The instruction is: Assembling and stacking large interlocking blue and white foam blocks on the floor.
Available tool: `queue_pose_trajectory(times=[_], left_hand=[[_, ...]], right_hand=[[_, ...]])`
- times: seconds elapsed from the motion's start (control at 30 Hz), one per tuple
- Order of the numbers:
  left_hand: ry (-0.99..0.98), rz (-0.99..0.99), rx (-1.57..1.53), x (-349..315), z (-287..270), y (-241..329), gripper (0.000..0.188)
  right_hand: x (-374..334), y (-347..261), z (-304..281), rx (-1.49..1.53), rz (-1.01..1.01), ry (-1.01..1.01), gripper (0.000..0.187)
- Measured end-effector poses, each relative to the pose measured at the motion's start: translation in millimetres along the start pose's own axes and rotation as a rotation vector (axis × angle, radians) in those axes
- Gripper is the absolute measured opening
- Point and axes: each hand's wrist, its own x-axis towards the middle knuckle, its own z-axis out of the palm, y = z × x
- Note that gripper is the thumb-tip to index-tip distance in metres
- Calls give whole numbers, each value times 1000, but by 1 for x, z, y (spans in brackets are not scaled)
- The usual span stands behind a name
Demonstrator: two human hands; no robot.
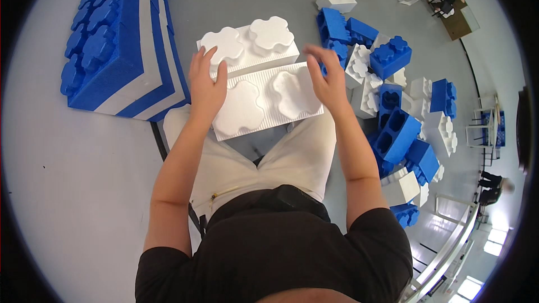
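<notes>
Two large white toy building blocks lie in front of me between my legs. The far white block [246, 43] has two raised clover-shaped studs on top. Beside it, the near white block [267, 81] turns a ribbed face toward me, with two clover shapes that look like hollows. My left hand [208, 87] is at the left end of both blocks, fingers spread, its fingertips over the far block's stud. At the near block's right end is my right hand [328, 76], thumb and fingers apart. Whether its fingers touch the block I cannot tell.
A stacked wall of blue and white blocks [132, 73] stands at my left, studs on top. To my right lies a loose heap of blue blocks [400, 129] and white blocks [441, 129]. People [491, 188] and a brown desk [457, 22] are farther off.
</notes>
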Motion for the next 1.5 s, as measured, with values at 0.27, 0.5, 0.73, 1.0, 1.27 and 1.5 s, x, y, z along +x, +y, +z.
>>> queue_pose_trajectory(times=[0.27, 0.5, 0.73, 1.0, 1.27, 1.5], left_hand=[[-203, 148, 515, 6, 31, -11, 58], [-187, 94, 508, 36, 36, -12, 58], [-218, 60, 465, 31, 29, -25, 52], [-125, 42, 396, 20, 30, -37, 49], [-190, -5, 483, 33, 48, -29, 49], [-179, 16, 432, 38, 44, -32, 49]], right_hand=[[35, 44, 60, -527, -29, -176, 54], [64, 62, 72, -545, 37, -224, 56], [68, 47, 78, -483, 154, -328, 55], [75, 38, 115, -498, -119, -259, 45], [78, 60, 110, -468, -53, -197, 43], [83, 57, 115, -471, -70, -193, 41]])
